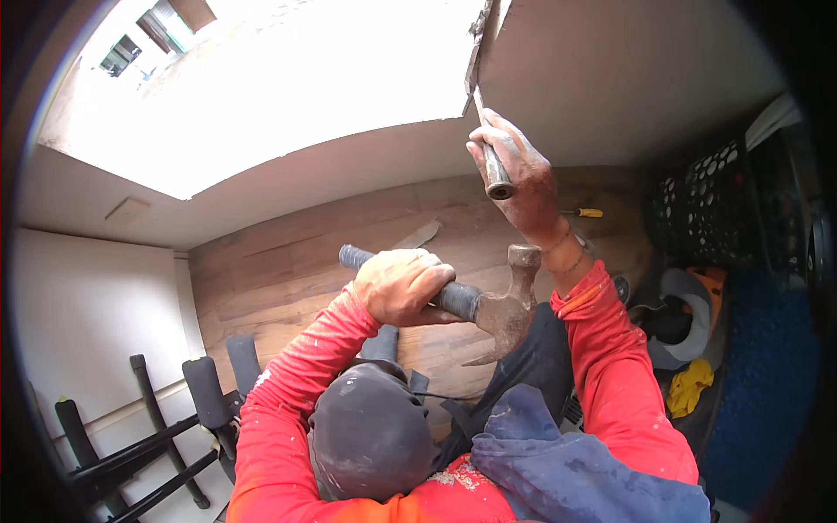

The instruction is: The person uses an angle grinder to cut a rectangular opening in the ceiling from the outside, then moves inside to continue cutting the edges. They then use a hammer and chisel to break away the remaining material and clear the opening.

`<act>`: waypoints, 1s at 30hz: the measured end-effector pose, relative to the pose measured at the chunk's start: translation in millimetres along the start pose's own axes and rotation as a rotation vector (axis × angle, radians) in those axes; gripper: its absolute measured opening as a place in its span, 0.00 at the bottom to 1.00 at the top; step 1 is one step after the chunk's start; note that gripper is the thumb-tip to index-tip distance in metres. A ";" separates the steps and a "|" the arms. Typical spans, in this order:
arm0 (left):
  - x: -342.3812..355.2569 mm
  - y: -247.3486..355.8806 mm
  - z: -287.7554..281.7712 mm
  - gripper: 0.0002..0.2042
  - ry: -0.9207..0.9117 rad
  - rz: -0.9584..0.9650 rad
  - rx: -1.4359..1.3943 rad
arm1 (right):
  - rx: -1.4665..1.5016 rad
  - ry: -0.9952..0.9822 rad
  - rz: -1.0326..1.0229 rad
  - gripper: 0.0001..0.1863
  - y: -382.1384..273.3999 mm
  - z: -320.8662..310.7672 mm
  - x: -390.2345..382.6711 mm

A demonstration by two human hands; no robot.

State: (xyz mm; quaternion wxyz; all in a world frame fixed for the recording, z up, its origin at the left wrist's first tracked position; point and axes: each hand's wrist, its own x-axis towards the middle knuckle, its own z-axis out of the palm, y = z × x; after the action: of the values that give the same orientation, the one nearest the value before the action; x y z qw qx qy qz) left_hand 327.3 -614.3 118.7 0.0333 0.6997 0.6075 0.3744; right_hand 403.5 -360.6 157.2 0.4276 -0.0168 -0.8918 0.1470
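My left hand (405,286) is wrapped round the dark handle of a claw hammer (510,312). The rusty hammer head lies to the right of the hand, its claw pointing down in the picture. Higher up, my right hand (520,170) grips a metal chisel (493,161), whose round butt end faces back toward me. The chisel's thin end meets the rough, broken edge (473,65) at the right side of a bright wall opening. A gap separates the hammer head from the chisel's butt. Pale dust coats the right-hand fingers.
A yellow-handled screwdriver (590,213) lies on the wood floor (288,213). Right stand a black perforated crate (706,196), a yellow cloth-like item (690,388) and a blue mat (758,375). A black frame with padded bars (205,392) is at lower left, by a white panel (96,305).
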 end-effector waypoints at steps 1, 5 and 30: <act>3.8 -3.2 -0.8 0.25 0.008 0.011 0.002 | 0.005 -0.002 -0.011 0.14 0.9 -0.5 0.5; 15.2 -7.5 5.0 0.25 0.115 -0.069 0.014 | 0.009 0.030 -0.045 0.15 5.6 -0.6 1.2; 22.2 -14.4 14.4 0.24 0.003 0.244 -0.180 | 0.050 0.064 -0.011 0.12 26.8 17.8 -3.6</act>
State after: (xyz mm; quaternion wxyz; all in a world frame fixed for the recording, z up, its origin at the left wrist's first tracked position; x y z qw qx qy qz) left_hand 323.1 -585.3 111.8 0.0493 0.7621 0.4819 0.4296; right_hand 389.7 -339.9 136.5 0.4570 -0.0060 -0.8738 0.1664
